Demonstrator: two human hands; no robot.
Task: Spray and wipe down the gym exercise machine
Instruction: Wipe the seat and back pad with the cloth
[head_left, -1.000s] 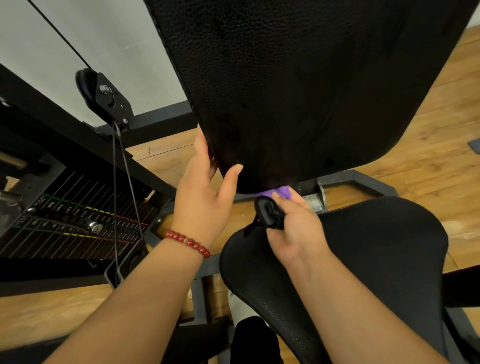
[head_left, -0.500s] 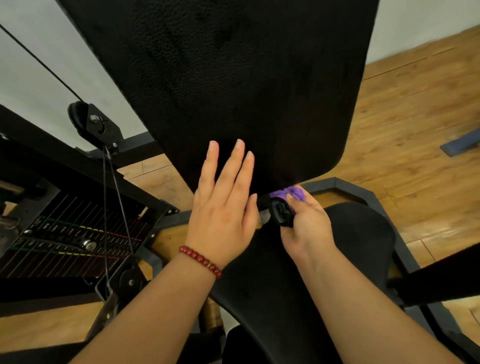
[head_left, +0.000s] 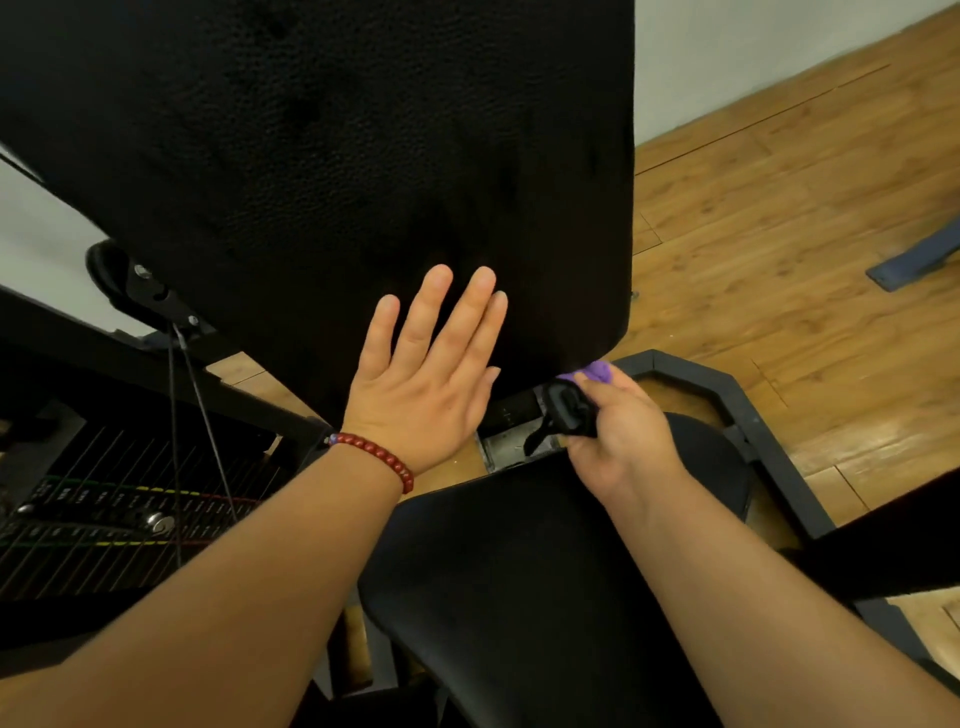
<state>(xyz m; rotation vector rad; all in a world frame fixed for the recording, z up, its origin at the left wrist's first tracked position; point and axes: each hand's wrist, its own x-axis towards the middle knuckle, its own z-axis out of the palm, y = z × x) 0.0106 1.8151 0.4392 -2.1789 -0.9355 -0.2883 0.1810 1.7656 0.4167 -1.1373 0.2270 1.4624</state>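
The machine's black padded backrest (head_left: 337, 156) fills the upper view, with the black seat pad (head_left: 519, 571) below it. My left hand (head_left: 426, 374), a red bead bracelet on its wrist, lies flat with straight fingers on the backrest's lower part. My right hand (head_left: 618, 431) is at the backrest's bottom edge, above the seat's rear. It grips a black spray head with a trigger (head_left: 563, 410) together with a purple cloth (head_left: 595, 371). The cloth touches the pad's lower right corner. The rest of the sprayer is hidden in my fist.
A weight stack with coloured labels (head_left: 104, 519) stands at the left, behind a cable (head_left: 174, 415) that hangs from a black pulley (head_left: 130, 280). The dark steel base frame (head_left: 753, 415) runs around the seat on the wooden floor (head_left: 779, 234). A white wall is behind.
My left hand let go of the backrest's side edge and now lies flat on its face. My right hand with the cloth has slid right along the bottom edge.
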